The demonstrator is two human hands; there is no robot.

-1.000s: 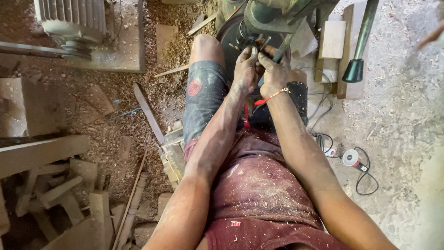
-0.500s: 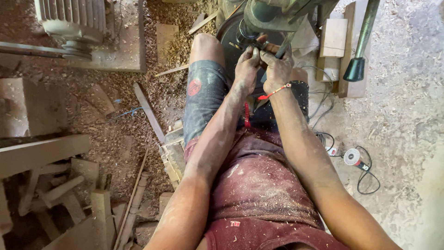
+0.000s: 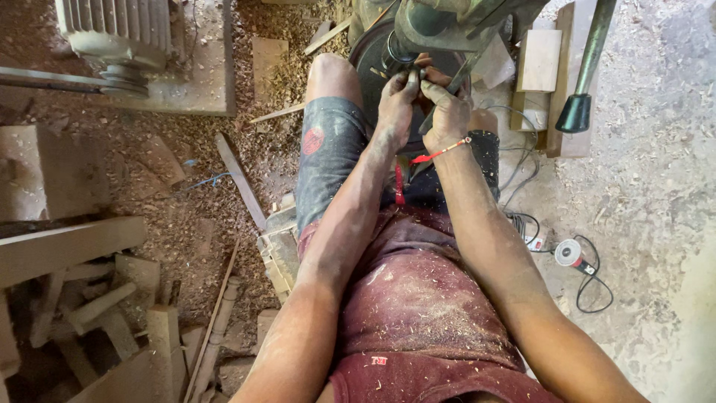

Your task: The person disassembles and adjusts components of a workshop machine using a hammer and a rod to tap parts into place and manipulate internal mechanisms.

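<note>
Sawdust everywhere, and both hands meet at the dark machine wheel point(image 3: 373, 56). Left hand point(image 3: 395, 104) and right hand point(image 3: 447, 112) pinch a small piece point(image 3: 418, 75) there; I'd keep fingertips low and grip steady.

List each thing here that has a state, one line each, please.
Left hand: fingers pinched on a small part at the machine, grip closed.
Right hand: closed on a thin dark tool, beside the left hand.
Machine: directly above the hands; running or not, cannot tell.
Motor: upright on its base, with a belt on its pulley.
Handle: points down, untouched.
Grinder: lying on the floor, cable loose.
Planks: lying piled on the left.
</note>
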